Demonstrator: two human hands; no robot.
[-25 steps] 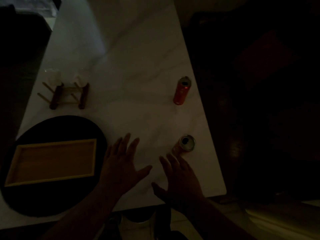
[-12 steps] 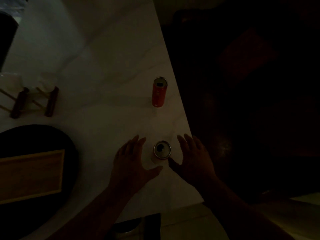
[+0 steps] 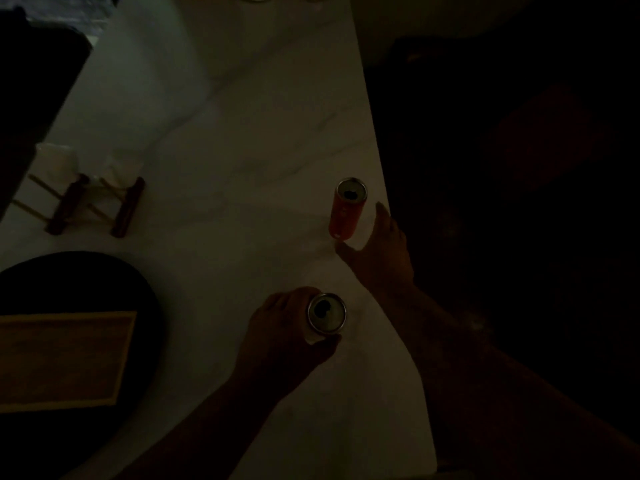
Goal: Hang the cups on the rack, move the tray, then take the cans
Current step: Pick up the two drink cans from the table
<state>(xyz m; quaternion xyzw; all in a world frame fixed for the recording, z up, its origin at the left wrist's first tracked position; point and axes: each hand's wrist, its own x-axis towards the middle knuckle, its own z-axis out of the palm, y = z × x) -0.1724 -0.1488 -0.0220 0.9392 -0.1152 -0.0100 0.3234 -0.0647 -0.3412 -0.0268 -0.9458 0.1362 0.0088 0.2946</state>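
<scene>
The scene is very dim. Two opened cans stand near the right edge of a white marble table (image 3: 242, 140). My left hand (image 3: 280, 337) is wrapped around the near can (image 3: 327, 312), whose silver top shows. My right hand (image 3: 382, 251) is spread just right of and below the far orange can (image 3: 348, 211), thumb under its base, fingers apart and not closed on it. A wooden cup rack (image 3: 93, 206) stands at the far left with two clear cups (image 3: 57, 161) on it. A wooden tray (image 3: 65, 355) lies at the near left.
The tray rests on a round black mat (image 3: 104, 282) at the table's near-left corner. The table's right edge runs just beside the cans, with dark floor beyond. A dark object fills the far-left corner.
My left hand has closed around the near can. My right hand has left that can and reached forward to the far orange can.
</scene>
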